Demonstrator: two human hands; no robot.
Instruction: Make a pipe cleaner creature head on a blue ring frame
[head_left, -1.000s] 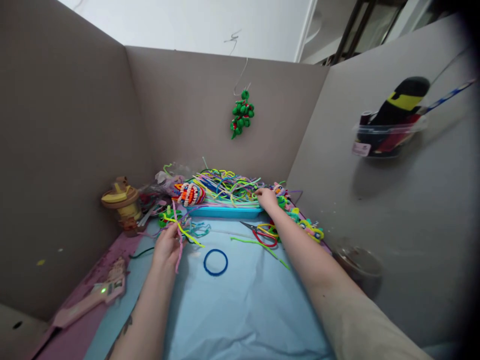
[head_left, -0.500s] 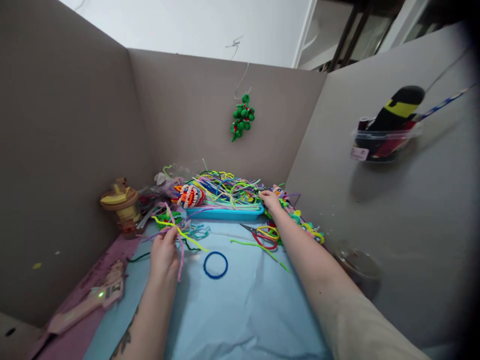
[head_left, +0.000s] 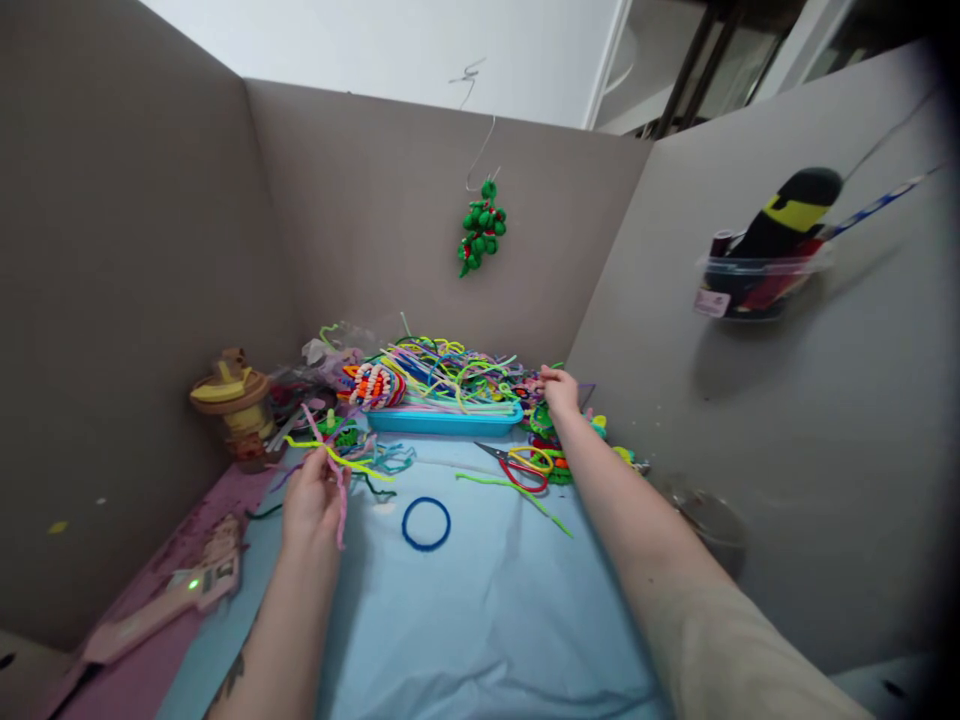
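1. Grip, left hand (head_left: 311,500): fingers pinched together on crossed yellow and pink fuzzy stems (head_left: 360,467), raised over the left side of the blue-covered surface (head_left: 480,610).
2. Grip, right hand (head_left: 561,392): beside the tray (head_left: 442,425), near colourful fuzzy pieces; whether it clamps anything, cannot tell.
3. Handling, judged: stems light, soft-piled, easily bent, not slippery; best held where they cross, since loose ends may splay.

Both hands (head_left: 313,490) (head_left: 559,388) raised — arms outstretched
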